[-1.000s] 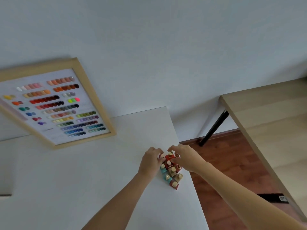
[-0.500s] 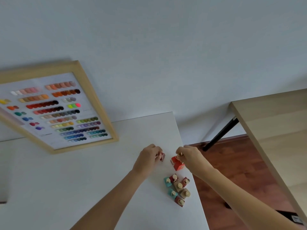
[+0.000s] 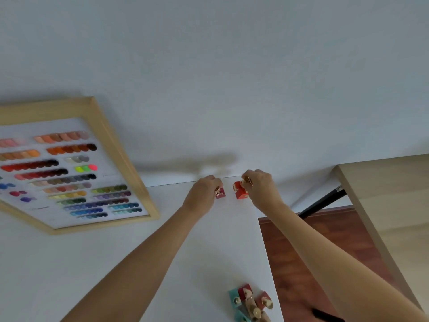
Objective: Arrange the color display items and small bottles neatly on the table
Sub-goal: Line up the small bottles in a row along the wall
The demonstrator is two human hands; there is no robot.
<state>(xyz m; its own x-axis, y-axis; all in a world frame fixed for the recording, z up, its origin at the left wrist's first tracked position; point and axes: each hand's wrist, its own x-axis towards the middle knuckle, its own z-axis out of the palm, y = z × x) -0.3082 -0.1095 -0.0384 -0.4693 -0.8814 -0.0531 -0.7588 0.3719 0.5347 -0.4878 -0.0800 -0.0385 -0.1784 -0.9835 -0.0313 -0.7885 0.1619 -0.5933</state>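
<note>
My left hand [image 3: 204,194] grips a small dark-red bottle [image 3: 220,194] by its gold cap, close to the far edge of the white table [image 3: 116,263]. My right hand [image 3: 260,189] holds two bright-red bottles [image 3: 240,192] just to the right of it, a short gap between the two groups. A cluster of several small bottles [image 3: 250,303], teal, red and beige with gold caps, stands near the table's right edge at the bottom of the view. A wood-framed colour swatch board [image 3: 69,173] lies on the table's left side.
The table's right edge [image 3: 267,252] drops to a red-brown wood floor [image 3: 313,252]. A light wooden table [image 3: 383,205] with a black leg [image 3: 322,201] stands to the right. A plain wall rises behind the table's far edge.
Both hands lifted red bottles out of the cluster and carried them away from me to the far edge of the table. The rest of the cluster stayed where it was.
</note>
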